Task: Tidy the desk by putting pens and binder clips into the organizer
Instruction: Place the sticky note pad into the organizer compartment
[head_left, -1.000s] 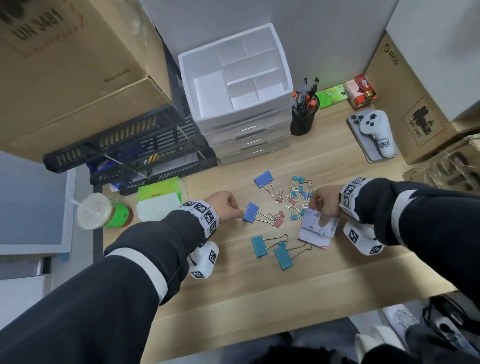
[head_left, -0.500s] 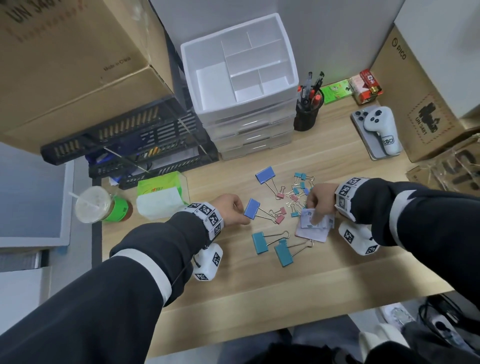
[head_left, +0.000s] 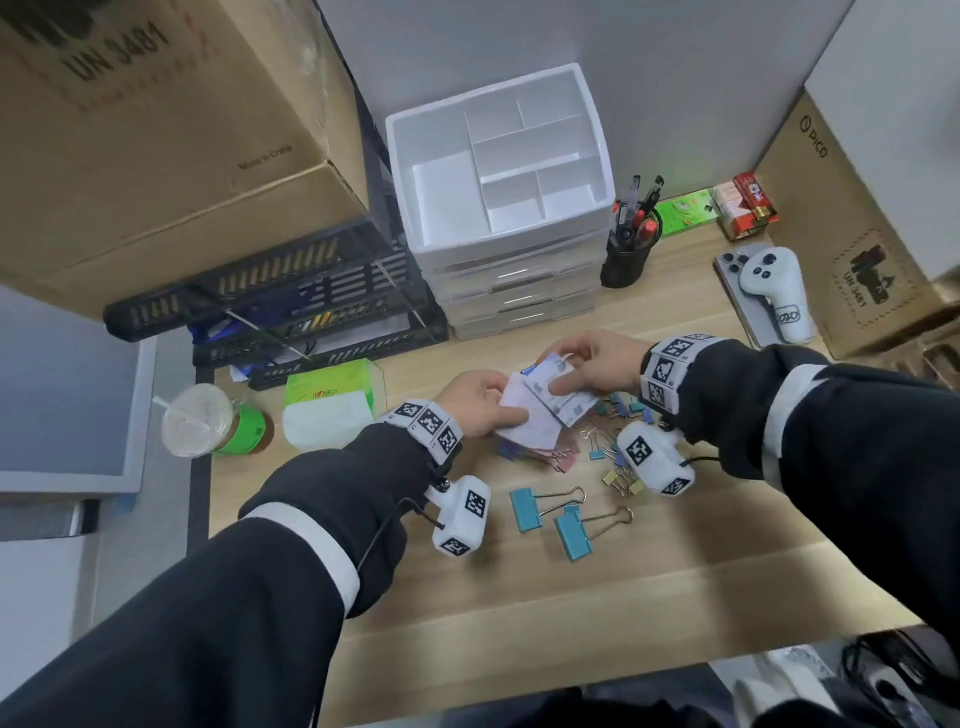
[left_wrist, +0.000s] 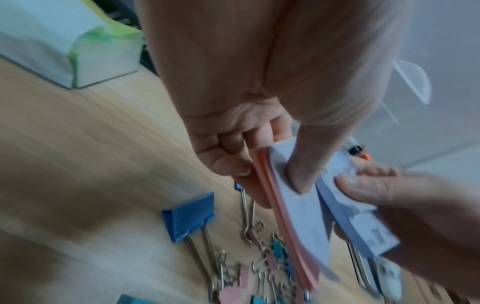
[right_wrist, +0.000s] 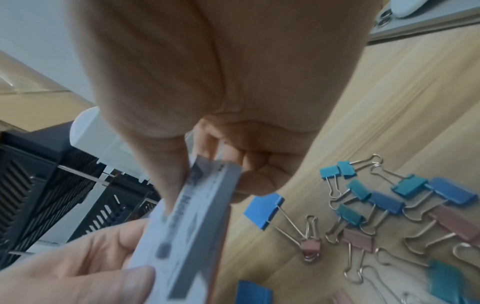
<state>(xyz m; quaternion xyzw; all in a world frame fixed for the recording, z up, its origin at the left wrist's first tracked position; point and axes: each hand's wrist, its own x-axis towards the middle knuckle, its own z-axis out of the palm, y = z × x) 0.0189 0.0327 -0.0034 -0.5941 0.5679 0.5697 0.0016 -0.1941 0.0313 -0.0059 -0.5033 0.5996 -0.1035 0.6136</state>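
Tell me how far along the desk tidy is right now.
Nothing looks filed: the organizer top compartments look empty. In hand: left hand and right hand each grip a small pad of notes, not task items. Left: binder clips scattered on the desk; pens stand in a black cup.

A second ago the left hand (head_left: 480, 400) rests on the desk (head_left: 519, 597) beside a large blue binder clip (left_wrist: 189, 216), and the right hand (head_left: 597, 364) presses on a stack of paper pads (head_left: 540, 405) lying flat among the binder clips (right_wrist: 389, 205). Now both hands are raised above the clips and meet in the middle. The stack is off the desk, split in two: the left hand pinches a pad with pink edges (left_wrist: 291, 222), the right hand grips a white printed pad (right_wrist: 192, 222). The head camera sits closer and more overhead.
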